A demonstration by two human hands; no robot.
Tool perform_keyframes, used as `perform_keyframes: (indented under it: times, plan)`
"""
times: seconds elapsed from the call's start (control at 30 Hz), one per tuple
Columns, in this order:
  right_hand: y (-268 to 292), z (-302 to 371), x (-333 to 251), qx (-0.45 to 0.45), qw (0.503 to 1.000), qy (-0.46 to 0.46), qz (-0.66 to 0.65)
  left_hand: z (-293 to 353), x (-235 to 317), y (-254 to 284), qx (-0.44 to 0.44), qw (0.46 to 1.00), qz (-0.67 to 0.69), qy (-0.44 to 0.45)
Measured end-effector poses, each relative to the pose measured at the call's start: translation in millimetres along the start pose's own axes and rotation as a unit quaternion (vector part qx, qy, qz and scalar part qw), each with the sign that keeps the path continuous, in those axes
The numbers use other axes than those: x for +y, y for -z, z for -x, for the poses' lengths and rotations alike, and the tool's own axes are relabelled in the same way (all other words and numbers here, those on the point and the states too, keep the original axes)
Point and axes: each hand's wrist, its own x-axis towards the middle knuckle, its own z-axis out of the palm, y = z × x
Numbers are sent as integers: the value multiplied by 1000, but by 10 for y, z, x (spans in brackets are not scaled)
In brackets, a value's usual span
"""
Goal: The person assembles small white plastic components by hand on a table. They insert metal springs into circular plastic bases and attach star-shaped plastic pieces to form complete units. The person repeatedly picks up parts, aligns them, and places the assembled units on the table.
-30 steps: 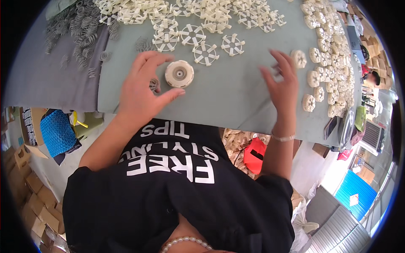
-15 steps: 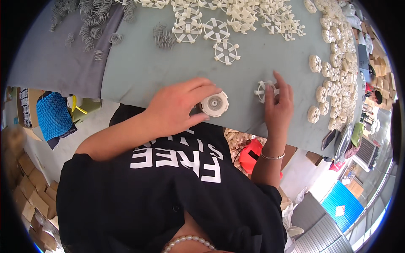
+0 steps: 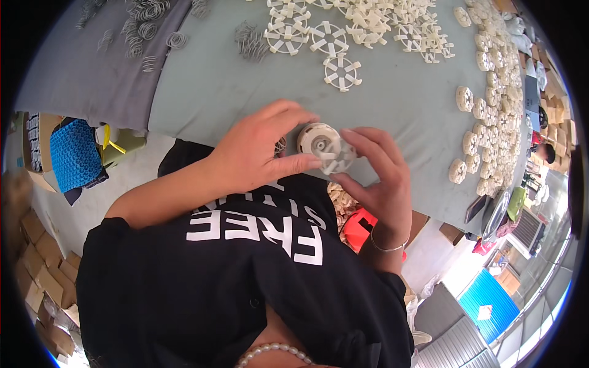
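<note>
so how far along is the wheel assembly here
Done: a long column of stacked cream round pieces sits along the table's right side. In hand: the left hand and right hand together hold one round cream hub with a spoked wheel against it. Left: many loose spoked wheels and metal springs lie farther up the table.

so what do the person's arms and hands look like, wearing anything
Both forearms are bare, no gloves. The left hand has no rings or bands visible. The right hand has a thin silver bangle at the wrist. The black short sleeve of a T-shirt ends above the left elbow.
</note>
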Motion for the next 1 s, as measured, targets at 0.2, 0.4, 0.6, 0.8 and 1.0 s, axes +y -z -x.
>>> perform_keyframes:
  times: [0.2,0.4,0.6,0.8,1.0]
  plan:
    - [-35,-207,-19,-76,996,41,29,-17,-26,-71,20,999,-32,-21]
    - [-67,-138,34,-80,995,23,55,-58,48,-41,25,999,-35,25]
    - [849,-44,585,135,933,-111,315,-71,-38,104,-6,1000,25,-1]
    - [1025,-1177,1195,221,960,-13,171,-501,-6,-36,-16,997,50,-52]
    - [1776,-2627,2211,329,914,-98,215,-757,-49,59,8,987,-13,-159]
